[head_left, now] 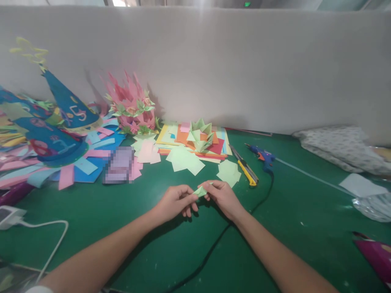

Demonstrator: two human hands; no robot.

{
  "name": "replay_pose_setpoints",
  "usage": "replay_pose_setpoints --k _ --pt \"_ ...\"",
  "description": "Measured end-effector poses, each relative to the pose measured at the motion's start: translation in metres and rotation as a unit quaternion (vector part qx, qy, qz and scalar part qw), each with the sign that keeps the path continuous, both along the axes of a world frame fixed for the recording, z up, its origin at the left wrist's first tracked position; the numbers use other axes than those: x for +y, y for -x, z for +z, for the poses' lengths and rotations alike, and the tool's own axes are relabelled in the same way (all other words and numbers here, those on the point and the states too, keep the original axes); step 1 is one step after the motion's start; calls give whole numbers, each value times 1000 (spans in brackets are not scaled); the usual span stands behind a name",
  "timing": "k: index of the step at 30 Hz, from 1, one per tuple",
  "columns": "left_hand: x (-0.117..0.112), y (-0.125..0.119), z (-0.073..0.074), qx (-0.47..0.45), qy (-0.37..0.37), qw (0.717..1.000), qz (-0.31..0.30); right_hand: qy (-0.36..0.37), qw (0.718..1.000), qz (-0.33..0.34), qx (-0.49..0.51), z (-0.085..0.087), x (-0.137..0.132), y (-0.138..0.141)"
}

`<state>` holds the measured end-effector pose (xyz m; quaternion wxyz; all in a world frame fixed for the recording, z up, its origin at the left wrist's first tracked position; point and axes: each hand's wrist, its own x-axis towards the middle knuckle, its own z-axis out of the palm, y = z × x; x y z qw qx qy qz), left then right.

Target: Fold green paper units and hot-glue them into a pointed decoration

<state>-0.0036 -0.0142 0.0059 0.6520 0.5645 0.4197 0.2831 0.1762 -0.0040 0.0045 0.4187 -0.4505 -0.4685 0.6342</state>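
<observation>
A small folded piece of light green paper (pixel 200 191) is held above the green table between both hands. My left hand (pixel 178 199) pinches its left end between thumb and fingers. My right hand (pixel 222 196) grips the other end, its thumb on top. Just beyond the hands lie loose light green paper squares (pixel 185 159), with another pile of green squares (pixel 229 173) behind my right hand. Farther back, a ring of folded green paper (pixel 200 136) stands on a stack of coloured sheets (pixel 171 136).
Right of the paper lie a yellow utility knife (pixel 247 169) and a blue glue gun (pixel 262 156), its black cord (pixel 214 248) running under my right arm. At left are a pixelated flat object (pixel 119 165), pink paper crown (pixel 131 106) and blue cone hats (pixel 69 101). A white cable (pixel 61 240) lies near left.
</observation>
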Motion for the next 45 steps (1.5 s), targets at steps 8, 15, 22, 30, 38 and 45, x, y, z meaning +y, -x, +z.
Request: replay_pose_setpoints --k 8,15,22,30,38,45 --pt "2 3 7 20 -31 999 -12 13 999 30 32 3 -2 -2" --pt "9 1 11 -11 20 999 -32 100 990 8 97 1 3 -4" --pt "23 -3 8 -17 38 999 -23 117 981 -14 152 3 6 -8" --pt "33 -4 5 94 -81 992 -21 7 1000 -23 -10 2 6 -9" --pt "52 1 25 153 -282 939 -126 34 999 -9 2 3 8 -10" --pt "45 -1 13 127 -272 946 -124 51 998 17 14 0 11 -13"
